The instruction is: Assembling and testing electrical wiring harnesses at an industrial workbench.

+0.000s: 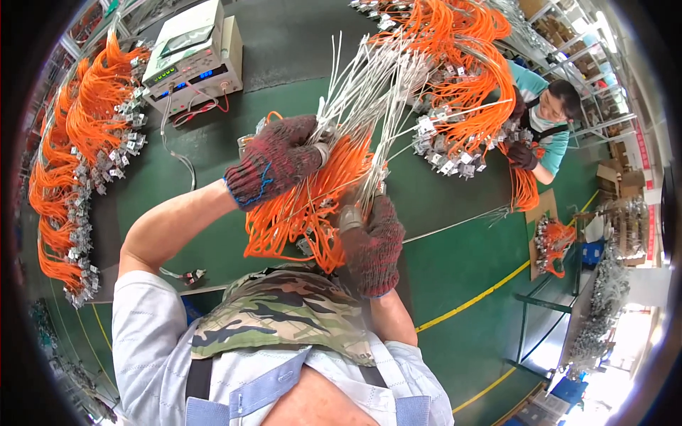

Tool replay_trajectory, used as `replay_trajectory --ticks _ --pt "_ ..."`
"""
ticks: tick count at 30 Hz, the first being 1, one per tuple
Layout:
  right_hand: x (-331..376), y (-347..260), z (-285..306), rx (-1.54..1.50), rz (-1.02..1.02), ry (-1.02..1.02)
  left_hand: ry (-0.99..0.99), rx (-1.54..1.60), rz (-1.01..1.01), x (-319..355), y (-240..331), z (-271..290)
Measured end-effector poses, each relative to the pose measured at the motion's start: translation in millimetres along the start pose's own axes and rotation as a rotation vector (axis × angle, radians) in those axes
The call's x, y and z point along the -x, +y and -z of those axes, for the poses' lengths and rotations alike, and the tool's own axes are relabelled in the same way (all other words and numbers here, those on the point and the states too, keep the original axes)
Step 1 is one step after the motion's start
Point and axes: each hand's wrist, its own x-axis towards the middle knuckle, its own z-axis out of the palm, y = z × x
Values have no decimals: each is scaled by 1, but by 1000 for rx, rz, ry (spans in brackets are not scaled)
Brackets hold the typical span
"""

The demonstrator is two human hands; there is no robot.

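A thick bundle of orange cables [284, 221] with long whitish wire ends [373, 78] lies over the green mat in front of me. My left hand [275, 162], in a dark red knit glove, is closed round the upper left of this bundle, where orange meets white. Lower and to the right, my right hand [374, 248] wears the same kind of glove. Its thumb and fingers are closed on a strand of the whitish wires beside the orange loops. The wire tips fan out away from me.
A test instrument [188, 60] with lit displays and leads stands at the far left. Piles of orange cables with white connectors [92, 135] line the left edge; another heap [469, 106] is at the right. A co-worker [547, 117] in gloves handles cables there. A small plug lead [190, 275] lies near the front edge.
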Motion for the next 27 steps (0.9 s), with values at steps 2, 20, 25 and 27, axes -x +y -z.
replay_trajectory --ticks 2,20,25,27 --pt "-3 -5 0 -59 25 -39 162 -229 -220 7 -9 4" --pt "26 -44 -25 -215 83 -407 117 512 179 70 -15 -10" --pt "30 -56 -41 127 418 -568 -78 425 375 81 14 4" --pt "24 -67 -20 142 401 -629 -1 313 362 90 13 10"
